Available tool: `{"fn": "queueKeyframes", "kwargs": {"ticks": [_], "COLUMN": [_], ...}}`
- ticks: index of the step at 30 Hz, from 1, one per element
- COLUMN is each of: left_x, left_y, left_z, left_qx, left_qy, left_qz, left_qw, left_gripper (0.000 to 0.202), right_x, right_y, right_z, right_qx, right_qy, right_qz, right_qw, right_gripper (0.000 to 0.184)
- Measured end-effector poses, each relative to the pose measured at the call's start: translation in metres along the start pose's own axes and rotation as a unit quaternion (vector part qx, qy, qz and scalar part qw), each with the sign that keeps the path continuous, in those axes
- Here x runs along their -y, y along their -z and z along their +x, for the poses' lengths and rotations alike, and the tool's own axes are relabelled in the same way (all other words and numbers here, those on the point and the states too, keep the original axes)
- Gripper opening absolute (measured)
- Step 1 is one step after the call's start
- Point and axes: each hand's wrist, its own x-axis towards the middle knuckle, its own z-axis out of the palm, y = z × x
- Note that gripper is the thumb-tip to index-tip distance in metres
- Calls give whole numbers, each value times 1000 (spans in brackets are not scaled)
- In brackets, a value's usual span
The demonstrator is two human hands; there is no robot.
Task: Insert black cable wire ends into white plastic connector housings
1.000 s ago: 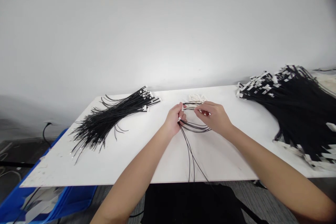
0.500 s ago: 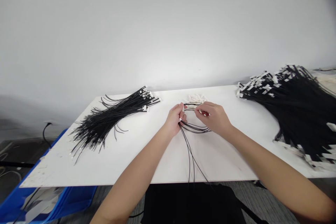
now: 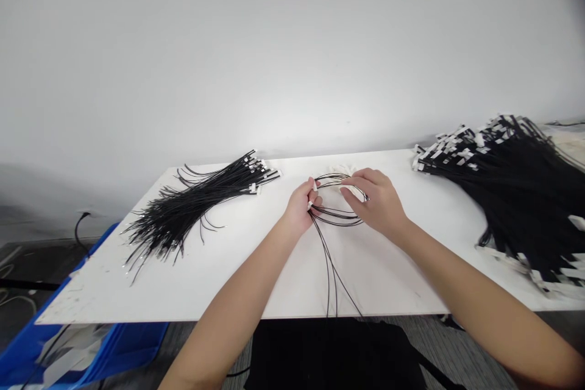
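My left hand [image 3: 302, 204] is closed around one end of a coil of thin black cables [image 3: 336, 221], just over the table. A white connector or tag [image 3: 315, 185] shows at its thumb, and a second white piece [image 3: 309, 205] sits lower at the fingers. Loose cable tails [image 3: 332, 277] hang from that hand past the table's front edge. At the coil's right side is my right hand [image 3: 377, 200], its thumb and fingers apart, with the cable loops passing by the fingers. Whether the fingers touch the loops I cannot tell.
Behind the coil lies a small heap of white pieces [image 3: 340, 169]. A bundle of black cables with white ends [image 3: 201, 201] rests on the white table [image 3: 228, 292] at left, a larger pile [image 3: 512, 177] at right. A blue container [image 3: 132, 347] is below left.
My right hand's fingers have spread from a pinch on the cable. The loops between the hands look rounder. Both hands and the coil have shifted only slightly.
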Motion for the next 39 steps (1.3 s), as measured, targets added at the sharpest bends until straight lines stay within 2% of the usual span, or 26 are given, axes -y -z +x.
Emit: {"fn": "queueKeyframes", "kwargs": {"ticks": [3, 5, 7, 10, 13, 19, 25, 33, 36, 39], "left_x": [-4, -5, -6, -6, -5, -4, -4, -1, -1, -1], "left_y": [1, 1, 1, 2, 3, 1, -2, -1, -1, -2], "left_z": [1, 1, 1, 2, 2, 1, 0, 0, 1, 1], "left_qx": [-15, -27, -35, -45, -56, -68, -81, -73, -72, -69], "left_qy": [19, 27, 30, 31, 35, 36, 43, 40, 40, 42], "left_qz": [-15, -23, -31, -45, -53, -58, -54, -49, -50, -53], "left_qw": [1000, 999, 998, 997, 996, 995, 994, 995, 995, 995], "left_gripper": [22, 21, 21, 21, 20, 21, 20, 21, 20, 20], "right_x": [2, 3, 4, 7, 12, 17, 17, 16, 13, 13], "right_y": [1, 2, 2, -1, -7, -19, -18, -20, -20, -19], "right_z": [0, -1, -3, -8, -12, -17, -18, -16, -17, -16], "right_qx": [-64, -78, -61, 1, 52, 48, 48, 42, 38, 51], "right_qy": [43, 99, 176, 275, 315, 328, 337, 341, 329, 286], "right_qz": [-28, -29, -29, -36, -31, -31, -55, -59, -55, -35], "right_qw": [997, 992, 982, 961, 947, 943, 939, 937, 942, 956], "right_gripper": [13, 13, 14, 16, 18, 17, 21, 18, 18, 13]}}
